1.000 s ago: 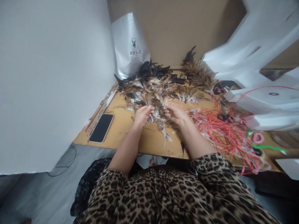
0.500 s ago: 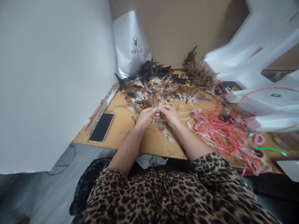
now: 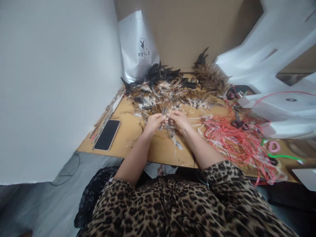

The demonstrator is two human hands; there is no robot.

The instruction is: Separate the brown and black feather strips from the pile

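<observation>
My left hand [image 3: 155, 122] and my right hand [image 3: 179, 120] meet above the front of the table, fingertips pinched close together. Between them stands a small brown feather bunch [image 3: 166, 108], held at its base by both hands. The quill ends are hidden by my fingers. Right behind lies a heap of brown, white and black feathers [image 3: 158, 89]. Loose pale feather scraps [image 3: 176, 143] lie on the table just below my hands.
A phone [image 3: 107, 135] lies at the left, near thin sticks [image 3: 108, 110]. A silver bag [image 3: 138, 46] stands at the back. More feathers [image 3: 212, 79] rest back right. Tangled red and white strings [image 3: 232, 138] cover the right side, with scissors [image 3: 238, 123] among them.
Both hands stay nearly in place, still pinching the feather bunch. The fingers have shifted only slightly.
</observation>
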